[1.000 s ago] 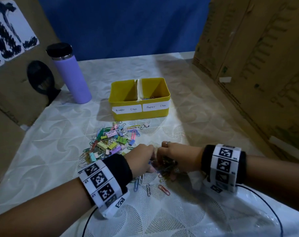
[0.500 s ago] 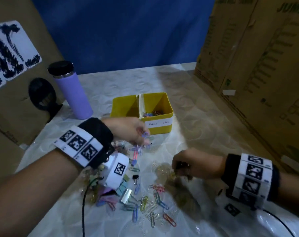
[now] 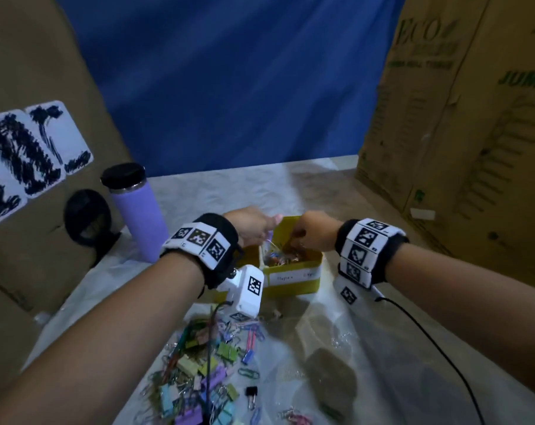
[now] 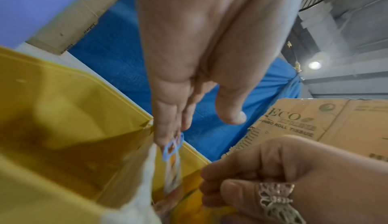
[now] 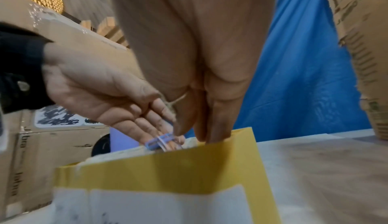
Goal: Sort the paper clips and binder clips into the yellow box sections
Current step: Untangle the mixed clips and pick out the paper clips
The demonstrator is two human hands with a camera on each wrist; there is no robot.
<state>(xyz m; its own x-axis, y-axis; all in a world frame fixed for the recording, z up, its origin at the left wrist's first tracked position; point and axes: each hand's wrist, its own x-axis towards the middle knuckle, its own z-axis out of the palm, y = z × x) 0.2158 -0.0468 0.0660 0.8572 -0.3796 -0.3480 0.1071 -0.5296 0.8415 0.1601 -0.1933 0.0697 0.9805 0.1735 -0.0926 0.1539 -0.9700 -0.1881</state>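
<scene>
yellow box [image 3: 294, 285] sits at 12 o'clock on the bench [image 3: 367, 348], both hands over its right, paper-clip section. the left hand [image 4: 201, 65] has fingers straight and spread, blue paper clips [image 4: 171, 147] slipping off its fingertips. the right hand [image 3: 313, 233] is curled, fingers dipped inside the section; whether it pinches anything i cannot tell. best to let go low, clear of the divider, so nothing strays. the unsorted pile [image 3: 205, 372] lies at 7 o'clock.

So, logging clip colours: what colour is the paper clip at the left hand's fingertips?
Light blue paper clip, clearest in the left wrist view.
</scene>
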